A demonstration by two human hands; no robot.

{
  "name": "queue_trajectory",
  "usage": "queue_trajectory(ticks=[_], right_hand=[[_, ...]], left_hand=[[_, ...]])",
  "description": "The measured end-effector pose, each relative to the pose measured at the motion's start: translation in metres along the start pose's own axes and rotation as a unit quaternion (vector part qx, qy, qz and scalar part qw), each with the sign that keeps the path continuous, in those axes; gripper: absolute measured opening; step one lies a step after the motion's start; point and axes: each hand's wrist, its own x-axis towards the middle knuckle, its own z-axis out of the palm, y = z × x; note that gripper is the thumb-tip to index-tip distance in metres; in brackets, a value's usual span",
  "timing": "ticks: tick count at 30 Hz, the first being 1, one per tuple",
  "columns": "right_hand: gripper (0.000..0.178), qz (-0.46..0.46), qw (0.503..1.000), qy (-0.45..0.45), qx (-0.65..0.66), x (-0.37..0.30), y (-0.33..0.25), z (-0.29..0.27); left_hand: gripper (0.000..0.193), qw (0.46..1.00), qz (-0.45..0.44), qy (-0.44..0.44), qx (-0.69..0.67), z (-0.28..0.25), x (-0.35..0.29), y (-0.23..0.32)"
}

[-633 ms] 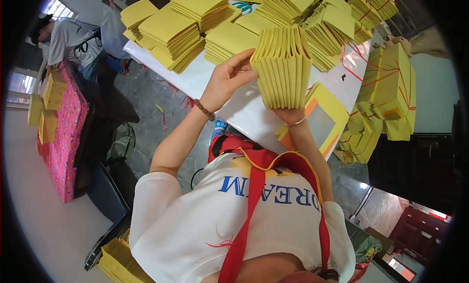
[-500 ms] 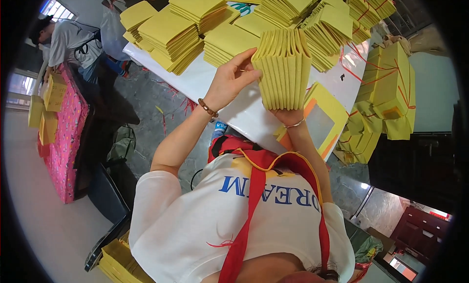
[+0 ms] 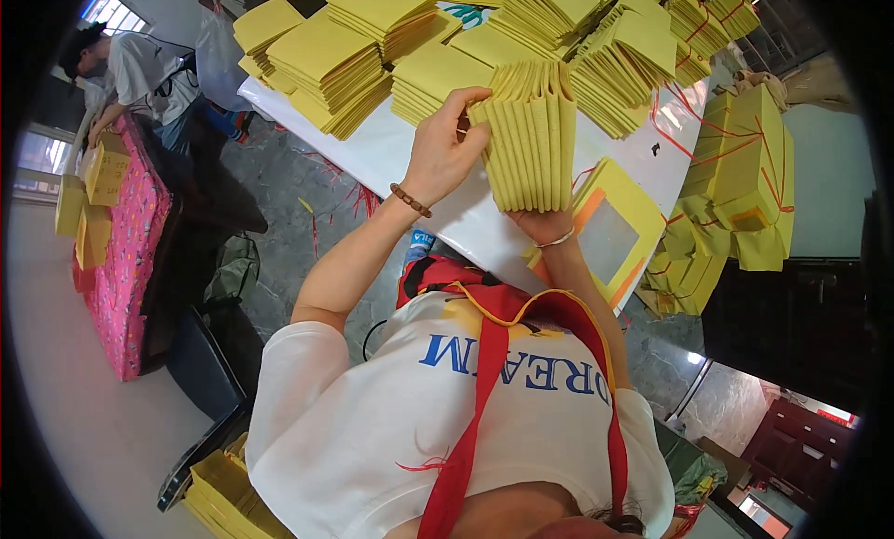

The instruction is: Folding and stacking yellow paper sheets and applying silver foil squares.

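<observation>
A stack of folded yellow sheets (image 3: 526, 148) stands on edge above the white table, its folds facing me like pleats. My left hand (image 3: 445, 148) pinches the stack's upper left side between thumb and fingers. Beneath its lower end is my right hand (image 3: 544, 225), wrapped round from behind; most of its fingers are hidden by the sheets. Just to the right, a flat yellow sheet with a grey window and orange edging (image 3: 610, 227) lies on the table.
More piles of folded yellow sheets (image 3: 326, 60) cover the far part of the white table (image 3: 438, 199). Tied yellow bundles (image 3: 745, 157) with red string stand at the right. At left, another person (image 3: 144, 78) is by a pink-covered table (image 3: 130, 278); a dark chair (image 3: 209, 371) stands nearer.
The stack in my hands has shifted slightly left and turned a little. My left hand has moved slightly with it, still gripping its side.
</observation>
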Motion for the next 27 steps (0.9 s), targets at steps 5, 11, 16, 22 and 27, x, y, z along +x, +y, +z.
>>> queue_trajectory(ticks=[5, 11, 16, 22, 27], right_hand=[[0.062, 0.018, 0.999, -0.036, 0.034, 0.001, -0.002, -0.009], [0.058, 0.017, 0.999, -0.049, -0.007, 0.001, -0.001, -0.005], [0.056, 0.017, 1.0, -0.024, -0.011, 0.0, -0.002, -0.003], [0.056, 0.012, 1.0, -0.01, -0.022, 0.0, -0.001, -0.003], [0.056, 0.013, 1.0, -0.001, -0.025, 0.002, -0.001, -0.003]], left_hand=[[0.034, 0.999, 0.007, 0.022, 0.03, 0.003, 0.002, 0.004], [0.033, 0.998, 0.008, 0.037, 0.047, 0.003, 0.003, 0.001], [0.034, 0.998, 0.005, 0.038, 0.05, 0.001, 0.002, 0.008], [0.039, 0.994, 0.021, 0.047, 0.094, 0.003, 0.004, 0.002], [0.044, 0.99, -0.015, 0.033, 0.134, 0.001, 0.004, 0.008]])
